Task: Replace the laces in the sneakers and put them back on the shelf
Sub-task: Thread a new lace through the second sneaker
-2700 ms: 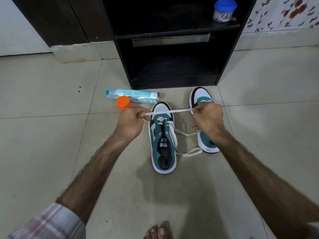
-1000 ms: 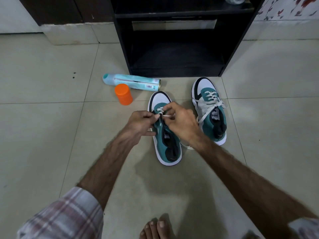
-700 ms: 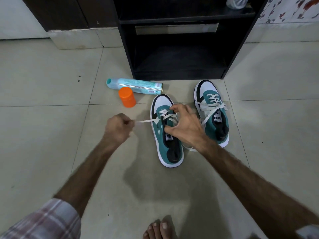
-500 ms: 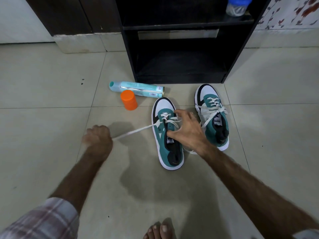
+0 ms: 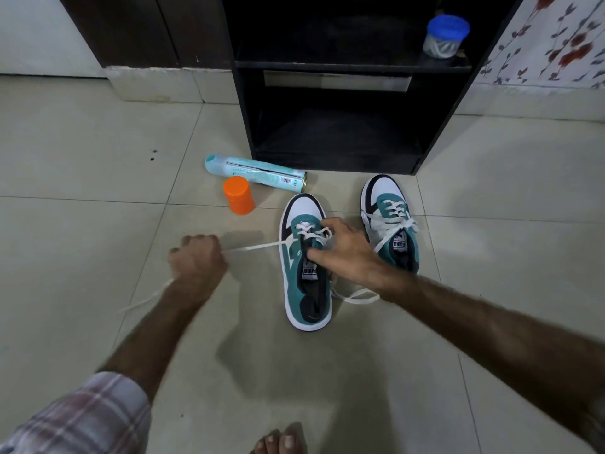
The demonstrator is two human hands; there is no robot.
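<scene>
Two teal, white and black sneakers stand on the tiled floor before a black shelf [image 5: 337, 65]. The left sneaker [image 5: 306, 290] is partly laced with a white lace [image 5: 253, 248]. My left hand [image 5: 196, 258] grips that lace in a fist and holds it taut out to the left; its loose end trails past my wrist. My right hand [image 5: 343, 250] rests on the sneaker's tongue area, fingers spread, holding the shoe down. Another length of lace lies on the floor under my right wrist. The right sneaker [image 5: 391, 221] is fully laced.
A teal spray can [image 5: 255, 172] lies on its side by the shelf's left foot, with an orange cap [image 5: 239, 194] standing beside it. A blue-lidded jar [image 5: 445, 36] sits on the upper shelf. My bare toes [image 5: 278, 442] show at the bottom edge.
My left hand pulled the lace out of the sneaker's eyelet to the left, then eased back a little toward the shoe. My right hand moved from pinching the lace to holding the shoe.
</scene>
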